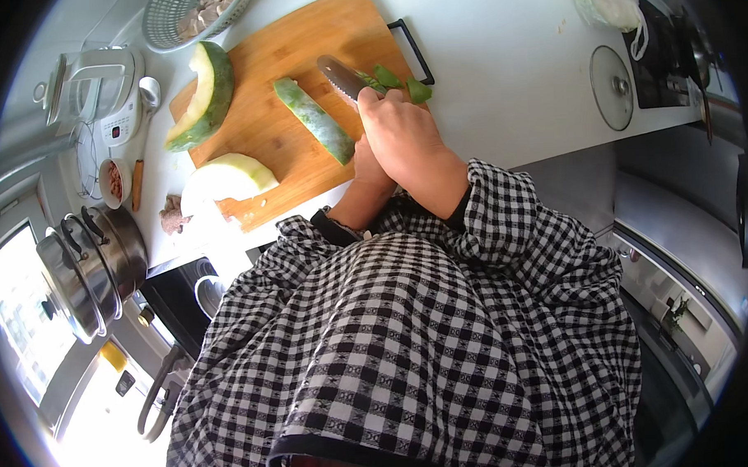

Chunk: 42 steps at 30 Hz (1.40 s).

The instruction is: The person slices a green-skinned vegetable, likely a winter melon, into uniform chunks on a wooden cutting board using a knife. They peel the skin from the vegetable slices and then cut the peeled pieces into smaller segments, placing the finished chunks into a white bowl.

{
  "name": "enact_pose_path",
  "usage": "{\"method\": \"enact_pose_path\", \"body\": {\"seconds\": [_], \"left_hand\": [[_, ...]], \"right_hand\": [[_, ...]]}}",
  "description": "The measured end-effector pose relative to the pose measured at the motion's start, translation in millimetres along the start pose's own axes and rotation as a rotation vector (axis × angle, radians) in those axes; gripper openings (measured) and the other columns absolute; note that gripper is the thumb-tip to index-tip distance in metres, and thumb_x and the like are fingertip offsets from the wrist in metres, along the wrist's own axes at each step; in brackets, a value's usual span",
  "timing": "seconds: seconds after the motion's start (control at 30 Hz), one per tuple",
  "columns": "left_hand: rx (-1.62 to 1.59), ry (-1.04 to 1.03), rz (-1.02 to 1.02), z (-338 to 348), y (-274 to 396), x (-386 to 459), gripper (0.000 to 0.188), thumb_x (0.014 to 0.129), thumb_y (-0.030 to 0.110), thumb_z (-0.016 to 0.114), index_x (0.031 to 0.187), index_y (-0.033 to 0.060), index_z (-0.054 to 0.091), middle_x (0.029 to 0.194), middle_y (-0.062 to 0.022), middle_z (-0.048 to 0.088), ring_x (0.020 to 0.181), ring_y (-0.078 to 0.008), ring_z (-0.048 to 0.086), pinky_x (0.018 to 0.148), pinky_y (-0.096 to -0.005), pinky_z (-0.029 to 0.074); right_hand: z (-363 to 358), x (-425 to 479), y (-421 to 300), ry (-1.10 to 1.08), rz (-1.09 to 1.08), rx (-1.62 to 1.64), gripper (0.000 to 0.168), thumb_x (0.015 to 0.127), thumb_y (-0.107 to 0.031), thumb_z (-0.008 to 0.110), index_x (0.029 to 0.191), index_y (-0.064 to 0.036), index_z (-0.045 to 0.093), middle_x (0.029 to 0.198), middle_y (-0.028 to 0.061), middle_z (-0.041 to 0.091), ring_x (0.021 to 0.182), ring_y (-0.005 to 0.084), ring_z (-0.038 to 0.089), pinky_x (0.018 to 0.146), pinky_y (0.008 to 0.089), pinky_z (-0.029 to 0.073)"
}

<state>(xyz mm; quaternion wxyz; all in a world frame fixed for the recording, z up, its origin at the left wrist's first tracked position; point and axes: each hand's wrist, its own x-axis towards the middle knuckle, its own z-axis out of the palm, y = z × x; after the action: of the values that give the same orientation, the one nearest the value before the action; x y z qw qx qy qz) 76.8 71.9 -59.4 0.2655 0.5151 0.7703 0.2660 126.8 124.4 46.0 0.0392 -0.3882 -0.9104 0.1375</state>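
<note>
My right hand (404,124) grips a kitchen knife (339,74), its blade pointing up and left over a wooden cutting board (269,58). Partly under that hand is my left hand (371,162), beside the lower end of a green-skinned strip of winter melon (314,121); its fingers are mostly hidden, so what it holds is unclear. Green peelings (418,90) lie past the blade at the board's right edge. A curved melon wedge (218,94) with dark green rind rests on the board's left side. Nearer me sits another pale, overexposed melon wedge (242,179).
A grey plastic basket (156,25) holds pale pieces behind the board. Left are a white appliance with a glass jug (100,88), a ladle (142,130), a small bowl (114,181) and a steel pot (97,261). A glass lid (612,88) lies right, by a black hob (658,69).
</note>
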Motion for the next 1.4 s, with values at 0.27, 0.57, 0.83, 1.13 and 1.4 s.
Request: {"method": "enact_pose_path", "body": {"seconds": [0.27,0.57,0.83,1.13,1.4], "left_hand": [[0.034,-0.032,0.003,-1.9,-4.7,-4.5,0.051,0.079,0.023,0.060,0.119,-0.0061,0.046,0.071,-0.0198,0.063,0.067,-0.0380,0.063,0.061,-0.0446,0.051],[0.186,0.175,-0.027,12.5,-8.7,1.6,0.075,0.087,0.026,0.051,0.135,-0.0146,0.010,0.063,-0.0232,0.061,0.057,-0.0382,0.062,0.053,-0.0458,0.051],[0.184,0.097,0.086,9.4,-12.6,2.8,0.045,0.085,0.018,0.050,0.115,-0.0119,0.035,0.067,-0.0223,0.062,0.057,-0.0365,0.062,0.053,-0.0437,0.052],[0.050,0.213,0.290,4.7,-4.6,-4.5,0.031,0.082,0.017,0.053,0.110,0.0023,0.048,0.080,-0.0210,0.063,0.066,-0.0356,0.063,0.056,-0.0425,0.052],[0.006,0.131,-0.058,2.4,5.3,-1.3,0.075,0.087,0.022,0.050,0.135,-0.0144,0.006,0.070,-0.0255,0.061,0.063,-0.0395,0.061,0.056,-0.0440,0.051]], "right_hand": [[28.5,8.0,21.4,0.065,-0.043,0.033,0.017,0.083,-0.016,0.056,0.090,-0.003,0.048,0.080,0.0206,0.059,0.063,0.0319,0.064,0.053,0.0389,0.054],[8.7,2.9,56.7,0.224,-0.080,0.333,0.008,0.083,-0.008,0.049,0.086,-0.002,0.045,0.076,0.0193,0.057,0.069,0.0417,0.056,0.058,0.0496,0.044],[6.2,-33.7,35.5,0.122,-0.188,-0.004,0.019,0.081,-0.010,0.054,0.098,-0.005,0.047,0.084,0.0140,0.055,0.065,0.0308,0.062,0.052,0.0406,0.052],[22.8,-24.4,30.2,0.201,-0.236,-0.163,0.014,0.083,-0.012,0.053,0.093,-0.004,0.047,0.084,0.0140,0.056,0.060,0.0254,0.064,0.047,0.0346,0.053],[20.3,-2.9,46.8,0.226,-0.114,0.066,0.012,0.081,-0.010,0.054,0.089,-0.004,0.049,0.074,0.0148,0.058,0.060,0.0287,0.062,0.052,0.0355,0.051]]}}
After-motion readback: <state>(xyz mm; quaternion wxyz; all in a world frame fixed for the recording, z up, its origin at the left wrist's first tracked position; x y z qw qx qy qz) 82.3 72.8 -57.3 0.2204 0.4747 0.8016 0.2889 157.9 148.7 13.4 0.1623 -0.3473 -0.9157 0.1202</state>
